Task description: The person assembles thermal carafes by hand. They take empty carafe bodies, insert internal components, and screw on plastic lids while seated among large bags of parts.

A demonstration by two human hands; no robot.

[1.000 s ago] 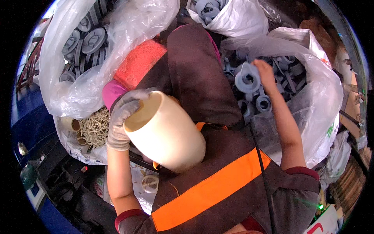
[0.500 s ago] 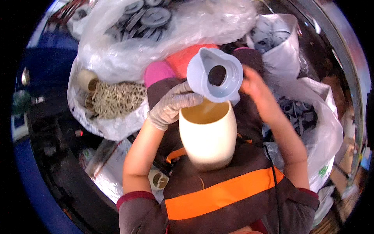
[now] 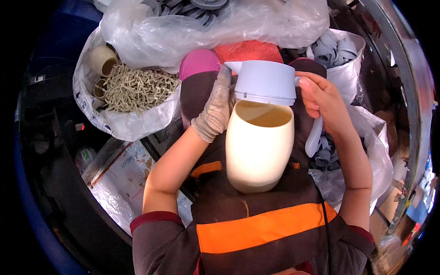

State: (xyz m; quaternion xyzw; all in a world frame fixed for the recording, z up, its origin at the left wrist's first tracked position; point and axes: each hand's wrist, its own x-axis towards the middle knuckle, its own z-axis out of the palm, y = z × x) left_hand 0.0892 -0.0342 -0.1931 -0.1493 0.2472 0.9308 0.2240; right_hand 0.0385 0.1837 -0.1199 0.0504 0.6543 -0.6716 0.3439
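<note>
A cream, barrel-shaped jug body [image 3: 259, 151] stands in my lap with its open mouth up. Just over its rim is a pale grey-blue jug top [image 3: 266, 80], with a spout at its left and a long curved handle [image 3: 314, 137] at its right. My gloved left hand [image 3: 217, 107] is closed against the top's left side, under the spout and beside the jug's rim; its fingertips are partly hidden. Bare, my right hand [image 3: 325, 98] wraps round the upper part of the handle, thumb uppermost.
At the left, a white sack [image 3: 133, 128] holds many short beige sticks [image 3: 137, 89] and cream jug bodies [image 3: 101, 59]. Clear plastic [image 3: 220, 36] with grey parts lies ahead. Two more bags of grey parts, one far right [image 3: 337, 50] and one nearer [image 3: 376, 151], flank my right arm.
The jug top has turned from showing its round opening to lying side-on over the jug. My right hand has come onto its handle. The left hand has shifted upright along the top's left side.
</note>
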